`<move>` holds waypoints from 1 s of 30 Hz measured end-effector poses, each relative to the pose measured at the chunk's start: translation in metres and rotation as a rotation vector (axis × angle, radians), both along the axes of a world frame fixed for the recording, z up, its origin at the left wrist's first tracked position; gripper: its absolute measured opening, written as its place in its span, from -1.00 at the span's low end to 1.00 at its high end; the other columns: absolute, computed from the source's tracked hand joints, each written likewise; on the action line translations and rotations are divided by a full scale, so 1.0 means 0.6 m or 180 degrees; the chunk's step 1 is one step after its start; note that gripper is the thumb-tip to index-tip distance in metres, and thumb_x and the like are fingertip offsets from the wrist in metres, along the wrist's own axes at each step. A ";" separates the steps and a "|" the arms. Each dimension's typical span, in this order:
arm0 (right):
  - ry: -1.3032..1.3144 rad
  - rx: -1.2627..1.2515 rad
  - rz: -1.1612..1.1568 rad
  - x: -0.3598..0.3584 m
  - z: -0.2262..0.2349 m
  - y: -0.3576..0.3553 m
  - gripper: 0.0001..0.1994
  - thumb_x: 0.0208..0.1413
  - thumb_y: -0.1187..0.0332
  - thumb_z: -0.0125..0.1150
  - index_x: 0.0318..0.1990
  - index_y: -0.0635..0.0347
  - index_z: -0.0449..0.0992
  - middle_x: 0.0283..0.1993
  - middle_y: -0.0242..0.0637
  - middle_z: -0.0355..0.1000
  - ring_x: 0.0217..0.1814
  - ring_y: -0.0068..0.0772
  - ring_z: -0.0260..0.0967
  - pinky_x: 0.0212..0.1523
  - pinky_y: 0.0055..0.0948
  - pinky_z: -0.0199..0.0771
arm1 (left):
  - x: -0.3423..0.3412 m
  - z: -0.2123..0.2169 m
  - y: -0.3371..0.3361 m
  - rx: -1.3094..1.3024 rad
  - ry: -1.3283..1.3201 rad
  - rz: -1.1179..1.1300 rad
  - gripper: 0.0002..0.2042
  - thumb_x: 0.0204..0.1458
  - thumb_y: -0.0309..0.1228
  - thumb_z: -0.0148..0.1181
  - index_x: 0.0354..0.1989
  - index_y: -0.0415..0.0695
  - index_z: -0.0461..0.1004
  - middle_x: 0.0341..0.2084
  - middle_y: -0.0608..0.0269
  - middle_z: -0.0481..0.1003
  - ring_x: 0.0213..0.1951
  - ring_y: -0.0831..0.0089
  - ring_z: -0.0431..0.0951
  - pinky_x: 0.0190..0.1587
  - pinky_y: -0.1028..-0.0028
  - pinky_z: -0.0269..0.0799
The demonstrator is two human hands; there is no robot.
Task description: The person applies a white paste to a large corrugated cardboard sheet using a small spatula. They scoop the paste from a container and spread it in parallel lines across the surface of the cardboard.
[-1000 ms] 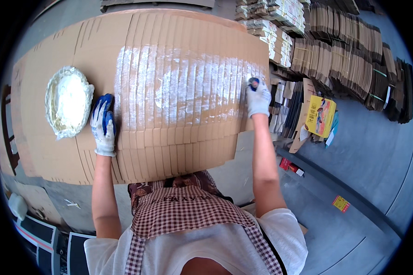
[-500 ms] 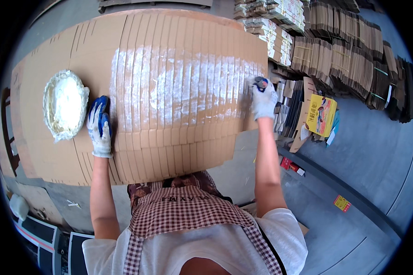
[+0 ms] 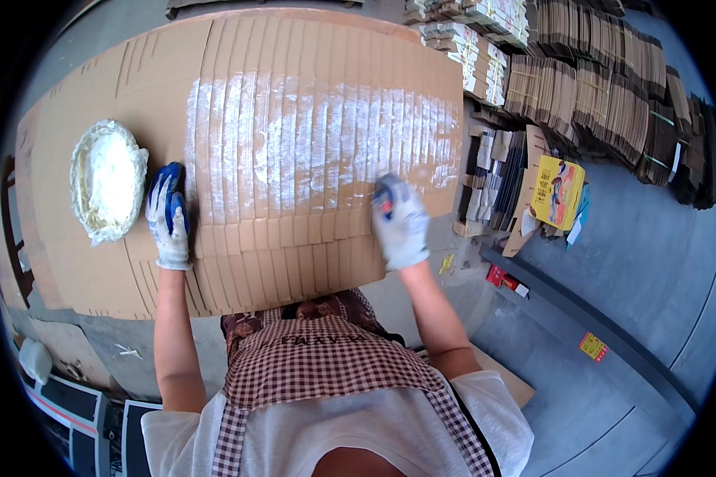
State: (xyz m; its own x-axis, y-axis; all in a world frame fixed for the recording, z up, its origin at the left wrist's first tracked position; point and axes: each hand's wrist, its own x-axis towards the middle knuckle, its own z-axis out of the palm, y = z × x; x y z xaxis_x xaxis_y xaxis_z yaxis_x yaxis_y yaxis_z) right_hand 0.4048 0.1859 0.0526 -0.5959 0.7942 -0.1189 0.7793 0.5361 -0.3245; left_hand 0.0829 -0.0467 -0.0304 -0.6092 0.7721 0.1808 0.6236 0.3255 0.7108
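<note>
Dozens of flat cardboard sheets (image 3: pixel 278 159) are lying fanned out before me like overlapping shingles; I am counting roughly twenty-odd strips by their edges, though I cannot tell the exact number. This spread is filling the whole worktop, and everything else I am placing against it. White paste (image 3: pixel 334 127) is shining in a wide band across its upper middle.

I am judging the sheets to be light and stiff but easy to slide over one another, and slick where the paste is wet, so I would be taking hold at the dry near edge or pressing flat on a bare brown part rather than gripping the smeared band.

Beyond the right edge of the spread, many stacks of folded cartons (image 3: pixel 605 87) are standing along the floor, and one yellow box (image 3: pixel 558 191) is leaning among them.

On the left part of the spread, one round basin of white paste (image 3: pixel 106 189) is sitting.

Two gloved hands are working. My right hand (image 3: pixel 401 224) is resting on the lower right of the spread, just under the pasted band, fingers curled and closed around something small with a blue and red tip; I cannot tell quite what it is, perhaps a brush. My left hand (image 3: pixel 169 216) is lying flat on the spread just beside the basin, fingers together and pressing down, holding nothing.
</note>
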 end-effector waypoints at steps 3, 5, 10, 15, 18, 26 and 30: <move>-0.0253 0.0354 0.0233 0.028 -0.037 -0.011 -0.56 0.04 0.38 0.21 0.13 0.05 0.38 0.08 -0.14 0.41 0.03 -0.06 0.42 0.06 -0.18 0.48 | 0.000 0.002 0.004 -0.0009 0.0006 -0.0009 -0.54 0.27 -0.19 -0.17 0.17 -0.23 0.43 0.16 0.04 0.43 0.22 0.06 0.34 0.32 0.16 0.12; -0.0362 0.0326 -0.0207 0.051 -0.058 0.032 -0.60 0.06 0.39 0.19 0.10 0.06 0.41 0.05 -0.14 0.42 0.02 -0.07 0.43 0.03 -0.18 0.48 | 0.001 0.002 0.002 -0.0040 0.0050 -0.0017 -0.54 0.27 -0.20 -0.17 0.17 -0.23 0.43 0.16 0.04 0.43 0.22 0.05 0.34 0.32 0.16 0.12; -0.0097 0.0414 -0.0158 0.026 -0.004 0.017 -0.60 -0.01 0.46 0.21 0.05 0.11 0.44 0.05 -0.12 0.42 0.04 -0.08 0.42 0.01 -0.19 0.48 | 0.004 0.005 0.002 0.0047 0.0007 0.0013 -0.55 0.27 -0.20 -0.18 0.17 -0.23 0.43 0.16 0.04 0.43 0.22 0.05 0.34 0.33 0.16 0.11; -0.0101 -0.0021 0.0979 0.010 -0.009 -0.095 -0.50 -0.16 0.38 0.32 0.05 0.08 0.44 0.14 -0.18 0.40 0.18 -0.06 0.36 0.10 -0.14 0.44 | -0.001 -0.004 0.000 0.0015 -0.0022 -0.0041 -0.54 0.26 -0.20 -0.16 0.18 -0.22 0.42 0.18 0.05 0.42 0.23 0.05 0.33 0.34 0.16 0.09; -0.0093 0.0048 0.0601 0.031 -0.020 -0.050 -0.53 -0.11 0.40 0.29 0.06 0.10 0.45 0.16 -0.16 0.38 0.21 -0.04 0.35 0.16 -0.14 0.41 | -0.001 -0.006 -0.005 -0.0024 -0.0013 -0.0025 -0.54 0.25 -0.20 -0.14 0.19 -0.22 0.42 0.18 0.05 0.42 0.25 0.06 0.32 0.34 0.17 0.08; -0.0210 -0.0289 0.1318 0.000 0.025 -0.108 -0.43 -0.28 0.41 0.39 0.04 0.02 0.46 0.18 -0.20 0.33 0.27 -0.05 0.27 0.23 -0.04 0.32 | -0.002 -0.005 -0.002 0.0039 -0.0016 -0.0021 -0.55 0.24 -0.20 -0.12 0.15 -0.23 0.44 0.15 0.03 0.44 0.22 0.04 0.34 0.33 0.17 0.10; -0.0074 -0.0002 0.0962 0.028 -0.015 -0.067 -0.45 -0.26 0.44 0.36 0.04 0.08 0.45 0.11 -0.19 0.39 0.25 -0.08 0.30 0.21 -0.11 0.34 | -0.004 -0.002 0.000 0.0108 0.0075 -0.0003 -0.57 0.26 -0.19 -0.11 0.12 -0.22 0.48 0.12 0.04 0.46 0.18 0.06 0.38 0.30 0.18 0.14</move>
